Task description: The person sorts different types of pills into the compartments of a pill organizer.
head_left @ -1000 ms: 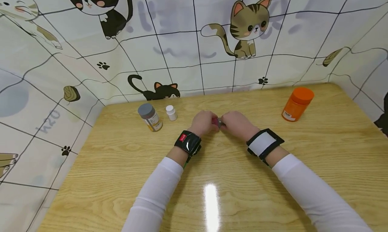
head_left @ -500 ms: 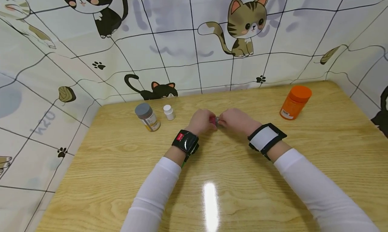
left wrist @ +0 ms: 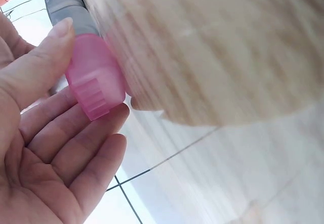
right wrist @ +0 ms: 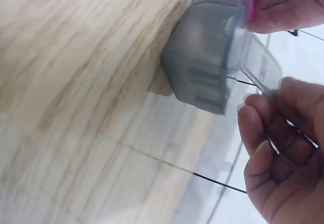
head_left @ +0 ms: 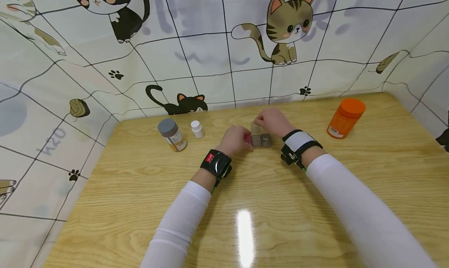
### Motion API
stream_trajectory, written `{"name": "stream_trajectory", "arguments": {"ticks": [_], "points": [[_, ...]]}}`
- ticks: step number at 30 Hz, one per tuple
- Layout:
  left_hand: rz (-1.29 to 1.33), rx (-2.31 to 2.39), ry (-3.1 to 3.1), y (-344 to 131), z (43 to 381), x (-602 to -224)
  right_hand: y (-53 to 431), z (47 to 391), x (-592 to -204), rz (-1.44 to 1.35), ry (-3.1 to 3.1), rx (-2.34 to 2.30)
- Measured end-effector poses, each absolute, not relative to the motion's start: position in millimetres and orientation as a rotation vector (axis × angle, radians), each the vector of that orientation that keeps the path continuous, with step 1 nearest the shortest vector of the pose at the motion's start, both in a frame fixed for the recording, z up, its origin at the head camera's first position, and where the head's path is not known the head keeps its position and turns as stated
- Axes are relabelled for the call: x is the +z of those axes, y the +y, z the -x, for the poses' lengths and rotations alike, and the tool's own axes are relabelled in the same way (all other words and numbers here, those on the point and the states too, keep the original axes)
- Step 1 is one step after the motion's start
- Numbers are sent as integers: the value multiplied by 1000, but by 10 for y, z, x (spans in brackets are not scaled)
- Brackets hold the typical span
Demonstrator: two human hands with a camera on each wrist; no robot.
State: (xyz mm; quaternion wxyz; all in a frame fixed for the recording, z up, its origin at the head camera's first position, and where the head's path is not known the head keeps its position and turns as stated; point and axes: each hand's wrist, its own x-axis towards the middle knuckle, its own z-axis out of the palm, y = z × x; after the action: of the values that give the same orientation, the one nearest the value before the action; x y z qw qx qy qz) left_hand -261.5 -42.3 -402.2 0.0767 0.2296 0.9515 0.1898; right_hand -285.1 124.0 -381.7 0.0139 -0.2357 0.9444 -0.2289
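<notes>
A small pill organizer, with grey compartments and a pink one at its left end, lies on the wooden table. My left hand holds the pink compartment, thumb on one side and fingers on the other. At the back of the box, my right hand pinches the edge of a clear flip lid, which stands raised from a grey compartment. Printed letters show on that lid. What the compartments contain is hidden.
Left of my hands stand a grey-capped bottle and a small white bottle. An orange jar is at the right. Cat-print cloth rises behind the table.
My right hand has moved from the front of the organizer toward its back, and a lid now stands up. The grey compartments have come into view. My left hand keeps its place.
</notes>
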Motion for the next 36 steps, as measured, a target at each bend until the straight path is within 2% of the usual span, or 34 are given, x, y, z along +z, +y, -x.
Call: {"name": "stream_trajectory", "arguments": {"ticks": [10, 20, 25, 36], "points": [[-684, 555, 2847, -400, 2588, -3978, 1192, 3020, -3949, 703, 2930, -626], [-670, 576, 2833, -409, 2589, -3982, 1212, 2940, -3900, 667, 2922, -693], [-668, 579, 2839, -403, 2587, -4005, 1335, 2750, -3755, 693, 2958, -827], [-666, 573, 2841, -394, 2560, -3995, 1715, 1985, -3579, 608, 3240, -1362]]}}
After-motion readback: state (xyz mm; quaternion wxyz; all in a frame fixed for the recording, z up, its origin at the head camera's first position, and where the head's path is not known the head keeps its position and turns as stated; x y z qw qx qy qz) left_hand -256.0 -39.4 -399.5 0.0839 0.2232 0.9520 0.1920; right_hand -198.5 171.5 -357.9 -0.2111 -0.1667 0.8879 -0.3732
